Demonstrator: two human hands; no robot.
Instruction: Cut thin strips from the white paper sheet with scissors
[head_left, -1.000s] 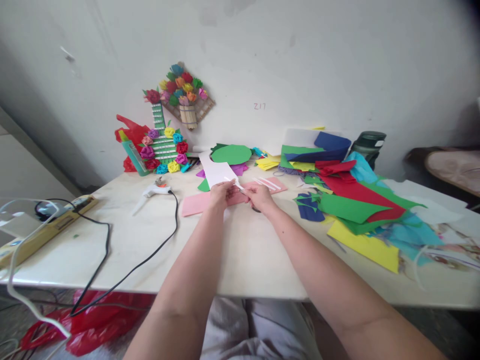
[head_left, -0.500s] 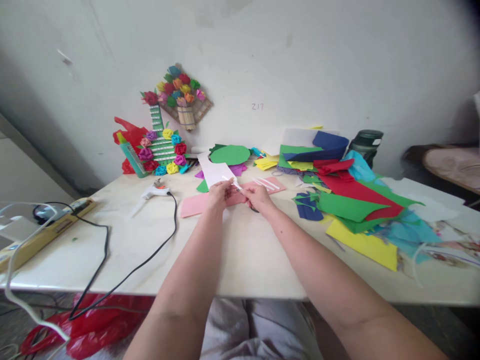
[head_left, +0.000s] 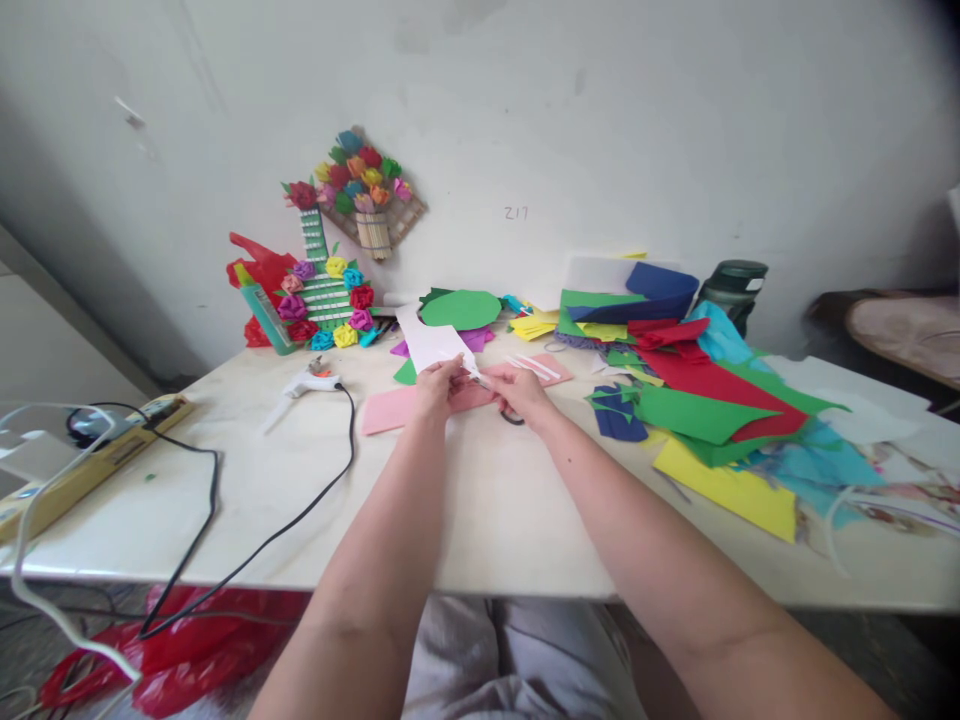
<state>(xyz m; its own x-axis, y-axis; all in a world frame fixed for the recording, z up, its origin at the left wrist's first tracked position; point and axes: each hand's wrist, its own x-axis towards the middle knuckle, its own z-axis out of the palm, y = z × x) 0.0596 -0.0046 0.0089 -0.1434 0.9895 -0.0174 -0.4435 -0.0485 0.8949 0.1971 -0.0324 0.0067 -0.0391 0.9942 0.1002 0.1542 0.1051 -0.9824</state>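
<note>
Above the pink card (head_left: 386, 409) at mid-desk (head_left: 300, 510), I note the left hand (head_left: 442, 382) pinching white paper (head_left: 431, 342) at its near end, the right hand (head_left: 519, 389) closed around black-handled scissors (head_left: 513, 420).

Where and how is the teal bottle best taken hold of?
Probably round the middle of the teal bottle, coming from the front left. It leans, cap up and to the left, so the hand should tilt to match. Paper flowers crowd its right side and a red bag lies behind, while its front looks unobstructed.
</note>
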